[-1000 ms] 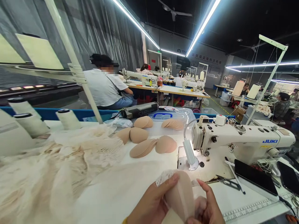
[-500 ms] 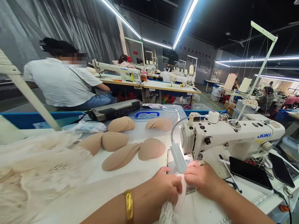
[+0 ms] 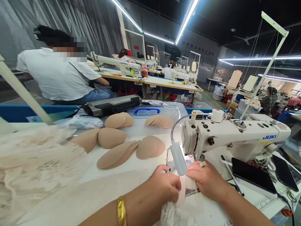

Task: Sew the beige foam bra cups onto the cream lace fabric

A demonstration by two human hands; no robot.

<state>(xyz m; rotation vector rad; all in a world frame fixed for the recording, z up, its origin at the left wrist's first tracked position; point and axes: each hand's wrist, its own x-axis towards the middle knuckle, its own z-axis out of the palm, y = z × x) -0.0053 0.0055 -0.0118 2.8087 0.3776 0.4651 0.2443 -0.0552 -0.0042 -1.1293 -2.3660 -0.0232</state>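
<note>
Beneath the needle end of the white sewing machine (image 3: 237, 138) lies a pale pink piece of fabric (image 3: 182, 191). My left hand (image 3: 164, 185) is closed on its left edge, fingers curled under. A small dark tip shows by the left thumb; its kind is unclear. My right hand (image 3: 205, 177) pinches the fabric close to the needle, fingers together. A small lamp (image 3: 178, 158) on a bendable neck hides part of the fabric and the fingertips. White lacy material (image 3: 169, 214) hangs bunched below my left hand.
Stacks of beige oval pads (image 3: 150, 147) lie left of the machine, before a clear plastic box lid (image 3: 175, 110). A heap of cream lace (image 3: 42, 166) covers the left side. A black tablet (image 3: 252, 175) and phone (image 3: 285, 172) lie right. A co-worker (image 3: 58, 72) sits beyond.
My left hand has shifted slightly left, and a little more of the pink fabric shows between the hands. The right hand stays near the needle. The whole view has turned slightly.
</note>
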